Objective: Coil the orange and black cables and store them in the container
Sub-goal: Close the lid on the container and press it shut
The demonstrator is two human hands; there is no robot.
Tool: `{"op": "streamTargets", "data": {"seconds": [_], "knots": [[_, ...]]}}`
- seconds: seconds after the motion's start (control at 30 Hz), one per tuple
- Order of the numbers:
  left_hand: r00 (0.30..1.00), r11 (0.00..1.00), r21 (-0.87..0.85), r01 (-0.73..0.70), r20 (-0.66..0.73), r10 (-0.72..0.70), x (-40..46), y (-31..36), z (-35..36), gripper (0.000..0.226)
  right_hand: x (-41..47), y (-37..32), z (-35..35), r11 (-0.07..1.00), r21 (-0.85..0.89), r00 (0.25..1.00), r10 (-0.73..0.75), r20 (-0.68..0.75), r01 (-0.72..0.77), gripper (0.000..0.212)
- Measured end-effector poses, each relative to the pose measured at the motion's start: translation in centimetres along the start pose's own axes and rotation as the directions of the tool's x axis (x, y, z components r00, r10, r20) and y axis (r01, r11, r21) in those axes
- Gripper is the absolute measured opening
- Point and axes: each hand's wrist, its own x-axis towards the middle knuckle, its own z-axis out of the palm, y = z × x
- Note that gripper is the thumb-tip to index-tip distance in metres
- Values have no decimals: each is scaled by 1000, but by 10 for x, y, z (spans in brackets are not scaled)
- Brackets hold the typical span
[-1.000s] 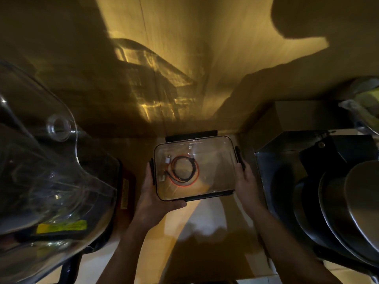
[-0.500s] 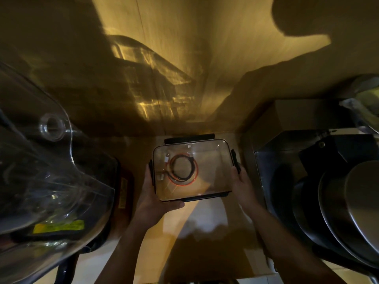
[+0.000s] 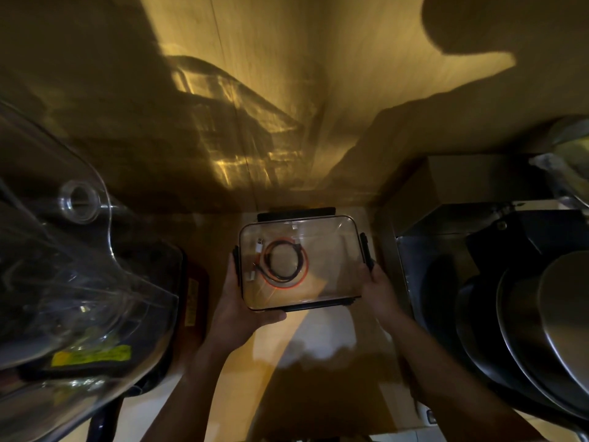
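1. Wooden wall (image 3: 287, 74) rises beyond both hands, lit amber and crossed by heavy shadows.
2. Clear plastic cover (image 3: 79, 266), large and curved, sits well to the left of the left hand; a yellow label (image 3: 92, 355) shows low on it.
3. Stack of dark pans (image 3: 526, 314) lies to the right of the right hand, in a metal tray (image 3: 414, 250).
4. Container (image 3: 334, 250), clear, rectangular, with black clips on its sides, is held between the two hands above the pale shelf (image 3: 318, 333).
5. Left hand (image 3: 239, 307) grips the container's left near corner, thumb curled under the near edge.
6. Right hand (image 3: 377, 288) grips the right side, fingers wrapped at the clip.
7. Orange cable (image 3: 294, 283), coiled in a ring, lies inside the container, nearer the left hand.
8. Black cable (image 3: 282, 275), coiled, lies within the orange ring, touching it. White plugs (image 3: 259, 244) rest just beside the coils.
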Motion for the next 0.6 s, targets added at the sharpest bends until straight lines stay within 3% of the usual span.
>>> {"op": "streamTargets", "data": {"seconds": [0.17, 0.6], "knots": [[999, 999, 0, -34, 0, 34, -7, -4, 3, 129, -5, 1, -2, 1000, 17, 1000, 9, -9, -9, 23], [997, 999, -27, 42, 68, -40, -19, -13, 0, 138, -25, 26, -5, 1000, 7, 1000, 5, -15, -5, 29]]}}
